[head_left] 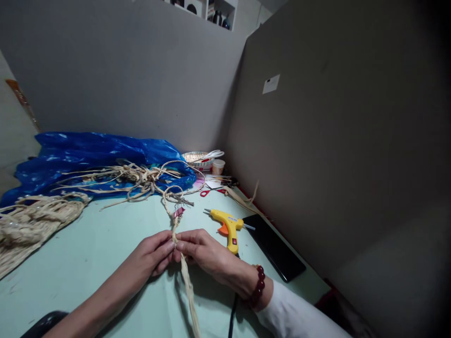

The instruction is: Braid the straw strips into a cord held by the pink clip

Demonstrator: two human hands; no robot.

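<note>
A pale straw braid point(185, 277) runs across the light green table point(88, 249) from a loose tangle of straw strands point(141, 180) down toward me. My left hand point(153, 256) and my right hand point(202, 253) meet on it, fingertips pinched together on the braid from either side. A small pink clip point(178, 212) sits on the braid just beyond my fingers. My right wrist wears a dark red bead bracelet point(259, 285) and a white sleeve.
A yellow glue gun point(229, 226) lies right of my hands, its cord trailing toward me. A black phone point(276, 246) lies beside the grey partition. A blue plastic bag point(95, 157), a woven straw piece point(31, 220), red scissors point(211, 191), a bowl point(197, 158) and a cup point(218, 166) stand farther back.
</note>
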